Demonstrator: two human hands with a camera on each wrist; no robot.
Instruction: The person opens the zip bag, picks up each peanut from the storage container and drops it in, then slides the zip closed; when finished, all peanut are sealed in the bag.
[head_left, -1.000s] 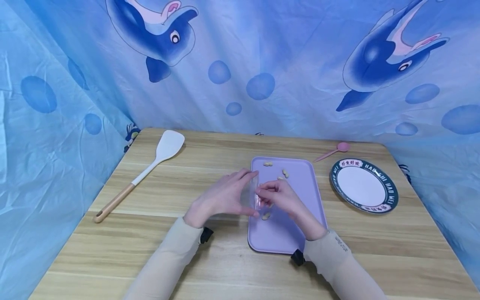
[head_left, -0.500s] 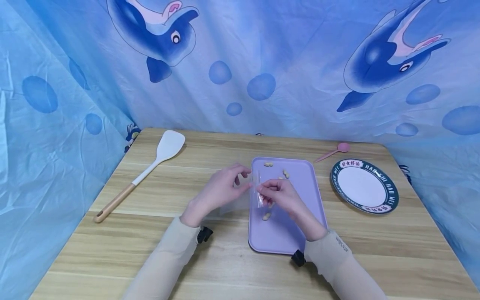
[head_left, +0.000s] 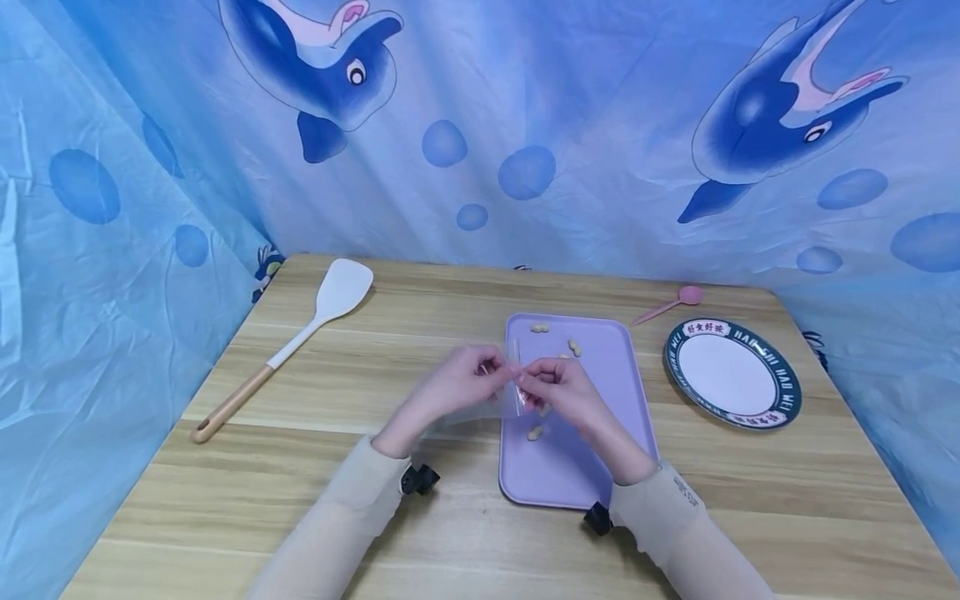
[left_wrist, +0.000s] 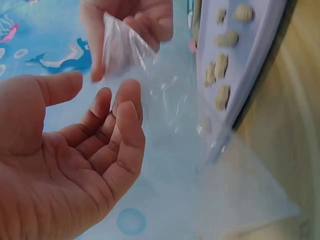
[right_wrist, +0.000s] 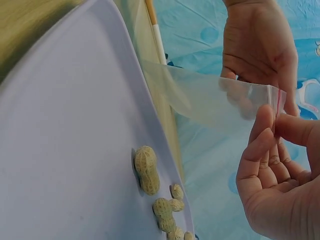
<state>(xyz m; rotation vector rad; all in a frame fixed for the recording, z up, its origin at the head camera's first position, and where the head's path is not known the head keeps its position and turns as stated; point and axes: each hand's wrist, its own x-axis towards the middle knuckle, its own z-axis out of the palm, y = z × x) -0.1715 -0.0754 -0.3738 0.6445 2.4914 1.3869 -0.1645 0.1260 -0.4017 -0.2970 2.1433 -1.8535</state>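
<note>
A clear zip-lock bag [right_wrist: 200, 95] with a red line along its mouth hangs between the two hands, over the left edge of a purple tray [head_left: 555, 475]. My right hand [head_left: 566, 387] pinches the bag at its mouth between thumb and fingers. Close beside it is my left hand [head_left: 450, 387]; the left wrist view shows its thumb and bent fingers apart, next to the plastic. Whether those fingers touch the bag I cannot tell. Several unshelled peanuts [right_wrist: 147, 170] lie on the tray, some hidden behind the right hand in the head view.
A white spatula [head_left: 341, 287] with a wooden handle lies at the left of the wooden table [head_left: 300, 500]. At the right are a pink spoon [head_left: 688, 295] and a white plate [head_left: 723, 375] with a green patterned rim. A blue dolphin-print curtain [head_left: 585, 108] hangs behind.
My left hand, spread wide beside the bag earlier, has drawn its fingers together and come up to the right hand's fingertips. The right hand stays at the bag's mouth.
</note>
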